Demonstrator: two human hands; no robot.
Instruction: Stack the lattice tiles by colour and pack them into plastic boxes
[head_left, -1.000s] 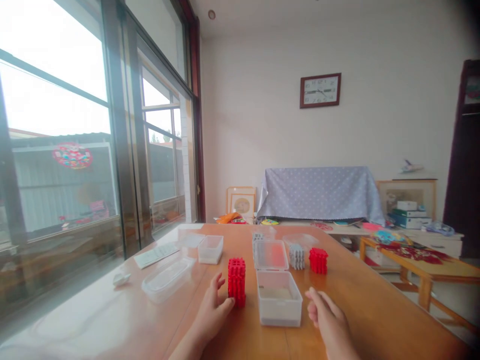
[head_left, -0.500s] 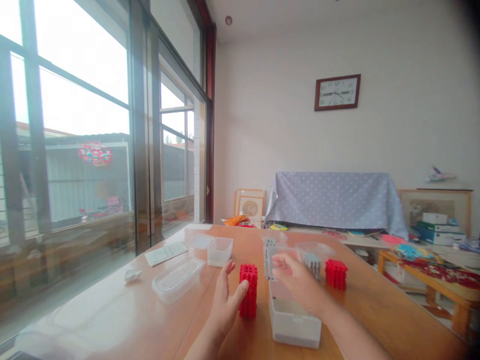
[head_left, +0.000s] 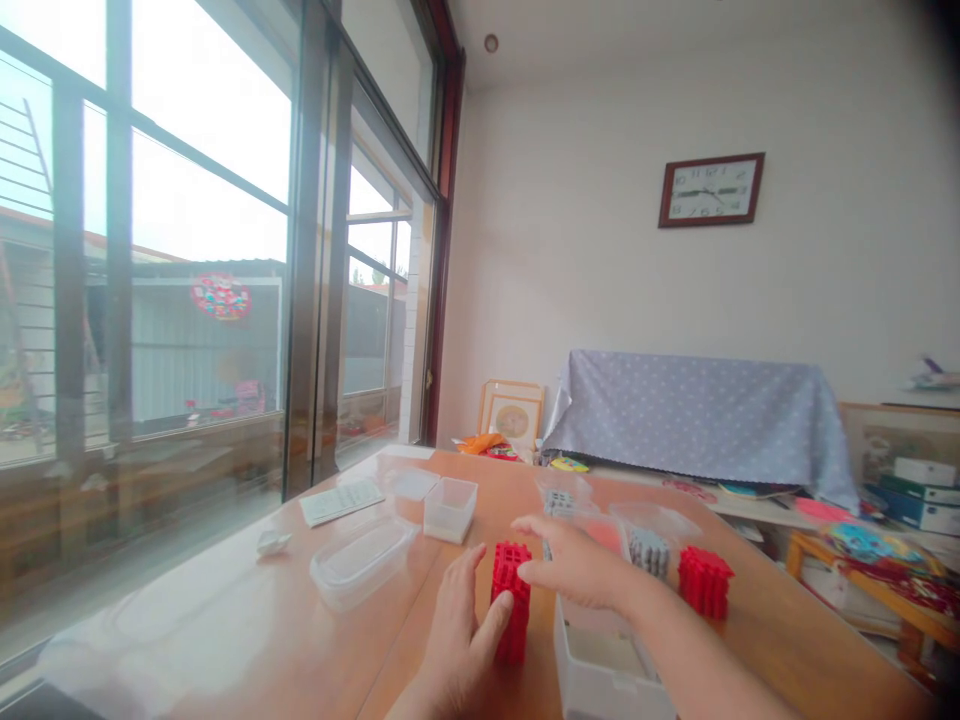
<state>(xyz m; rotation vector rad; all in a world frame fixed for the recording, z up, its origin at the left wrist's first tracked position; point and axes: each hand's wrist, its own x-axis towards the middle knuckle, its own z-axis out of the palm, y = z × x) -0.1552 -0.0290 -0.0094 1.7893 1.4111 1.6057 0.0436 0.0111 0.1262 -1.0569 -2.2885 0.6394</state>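
Observation:
A tall red stack of interlocking plastic pieces (head_left: pixel 512 590) stands upright on the table. My left hand (head_left: pixel 459 632) is at its left side, fingers stretched up and the thumb across the stack's front edge; whether it presses on the stack I cannot tell. My right hand (head_left: pixel 574 562) reaches in from the right, fingers stretched and thumb apart, at the stack's upper right edge. Nothing shows between its fingers. Below the right forearm is an open translucent white box (head_left: pixel 604 680), partly hidden by the arm.
Right of the arm stand a grey block stack (head_left: pixel 649 553) and a red block stack (head_left: pixel 705 582). More grey blocks (head_left: pixel 559 502) lie behind. On the left are a clear lid (head_left: pixel 364 560), a small clear box (head_left: pixel 450 510), a booklet (head_left: pixel 342 502) and a crumpled wrapper (head_left: pixel 273 543).
My right hand has moved left and down from over the box toward the top of the red stack. My left hand stays beside the stack. The view has shifted slightly left.

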